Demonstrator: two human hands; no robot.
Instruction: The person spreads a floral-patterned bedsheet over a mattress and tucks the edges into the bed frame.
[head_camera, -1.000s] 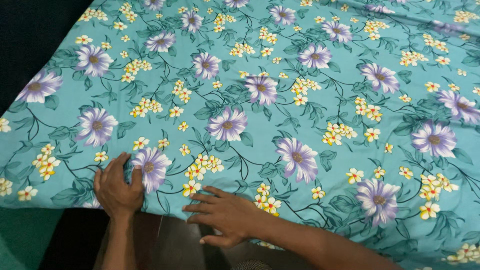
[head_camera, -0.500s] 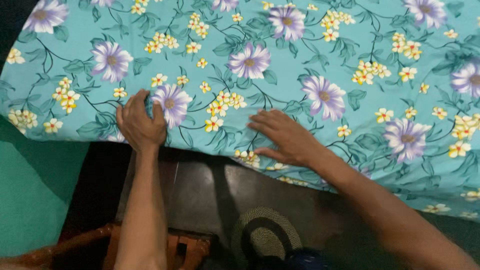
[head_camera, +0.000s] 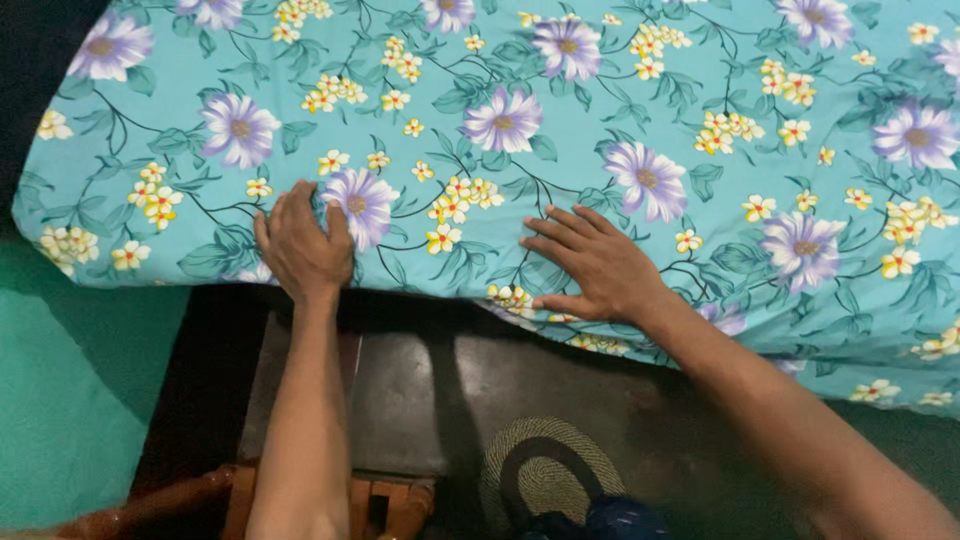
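Head: hands (head_camera: 300, 248) (both) on bedsheet (head_camera: 620, 110)

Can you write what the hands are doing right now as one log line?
left hand: fingers bunch floral sheet near edge | right hand: flat, fingers spread on sheet | round woven mat on floor below

We have one head-worn view, looking steeply down and close onto the floral bedsheet (head_camera: 620, 110) edge, facing twelve o'clock.
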